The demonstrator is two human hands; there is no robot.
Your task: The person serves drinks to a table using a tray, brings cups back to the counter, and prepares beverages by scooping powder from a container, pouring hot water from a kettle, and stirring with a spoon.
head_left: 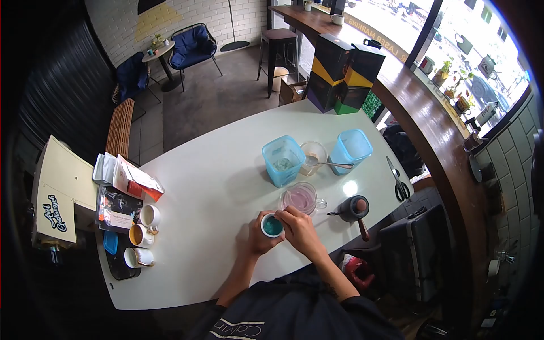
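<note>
A small white cup (272, 226) with teal-green contents is held upright near the table's front, with my left hand (260, 233) wrapped round its left side. My right hand (300, 231) is closed at the cup's right rim, its fingers pinched together; whatever they hold is too small to make out. Just beyond my hands stands a clear glass jug (300, 197) with pinkish contents. Behind it are a blue translucent container (282, 161), a clear cup (313, 156) with a spoon (335, 165) across it, and a second blue container (351, 148).
On the white table (198, 187), a dark pot (355, 208) with a wooden handle and black scissors (400, 184) lie to the right. Several boxes (343, 73) are stacked at the far edge. Three mugs (141, 235) stand at the left by a black tray (122, 269).
</note>
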